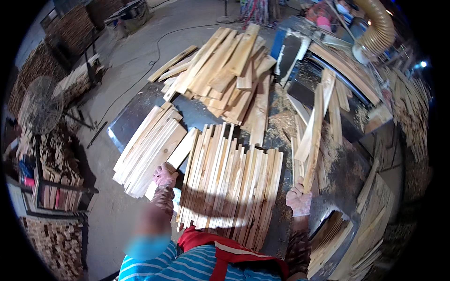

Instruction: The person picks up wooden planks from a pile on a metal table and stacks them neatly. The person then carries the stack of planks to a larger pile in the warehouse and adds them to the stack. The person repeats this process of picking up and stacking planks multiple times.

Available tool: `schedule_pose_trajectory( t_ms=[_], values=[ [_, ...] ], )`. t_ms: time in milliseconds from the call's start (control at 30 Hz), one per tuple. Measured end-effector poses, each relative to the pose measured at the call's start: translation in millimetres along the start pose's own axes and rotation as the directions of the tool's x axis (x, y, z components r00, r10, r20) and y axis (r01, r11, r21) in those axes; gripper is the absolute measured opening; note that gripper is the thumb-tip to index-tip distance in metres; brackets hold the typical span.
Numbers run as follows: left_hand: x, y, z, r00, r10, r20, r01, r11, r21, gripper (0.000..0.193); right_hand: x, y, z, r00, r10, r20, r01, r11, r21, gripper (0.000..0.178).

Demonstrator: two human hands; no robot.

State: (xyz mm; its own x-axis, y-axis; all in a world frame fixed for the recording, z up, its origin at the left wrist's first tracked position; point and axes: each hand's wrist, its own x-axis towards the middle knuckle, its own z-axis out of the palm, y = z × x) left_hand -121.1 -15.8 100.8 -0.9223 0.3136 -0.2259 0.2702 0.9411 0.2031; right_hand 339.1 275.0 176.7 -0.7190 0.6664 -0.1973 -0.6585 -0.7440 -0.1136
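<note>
My right hand (298, 199), in a pale pink work glove, is closed round the lower end of a long narrow wooden slat (315, 136). The slat points up and away, over other loose strips on the dark table. My left hand (165, 175), gloved alike, has its fingers curled on a pale wooden board (183, 149). That board lies slanted between a stack of light slats (151, 149) on the left and a wide row of slats (229, 182) in front of me. The underside of the left hand's grip is hidden.
A loose heap of boards (225, 70) covers the table's far side. Sawdust (283, 124) lies right of it. A ribbed yellowish hose (378, 33) hangs far right, near another person (328, 16). A floor fan (44, 104) and wood stacks (54, 246) stand left.
</note>
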Motion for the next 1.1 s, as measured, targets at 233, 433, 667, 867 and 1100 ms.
schedule_pose_trajectory(
  t_ms=[233,433,667,867,1100],
  values=[
    [16,-12,-9,0.99,-0.065,0.125,0.061,0.998,0.035,0.078,6,8,-5,0.993,0.045,0.109,-0.045,0.999,-0.001,0.032],
    [38,-46,11,0.99,0.136,-0.044,-0.134,0.989,0.058,0.063,-8,-10,-20,0.998,0.055,0.03,-0.052,0.993,-0.105,0.037],
    [50,-38,-4,0.987,-0.088,-0.133,0.11,0.979,0.173,0.034,-33,-1,47,0.96,-0.227,-0.166,0.163,0.93,-0.33,0.02],
    [7,53,-7,0.88,0.363,-0.306,-0.456,0.825,-0.334,0.055,-40,17,49,0.938,-0.293,-0.188,0.141,0.813,-0.565,0.017],
    [-93,223,-13,0.455,0.816,0.357,-0.067,0.431,-0.9,0.048,-66,59,40,0.937,-0.298,-0.183,0.122,0.769,-0.628,0.028]
  ],
)
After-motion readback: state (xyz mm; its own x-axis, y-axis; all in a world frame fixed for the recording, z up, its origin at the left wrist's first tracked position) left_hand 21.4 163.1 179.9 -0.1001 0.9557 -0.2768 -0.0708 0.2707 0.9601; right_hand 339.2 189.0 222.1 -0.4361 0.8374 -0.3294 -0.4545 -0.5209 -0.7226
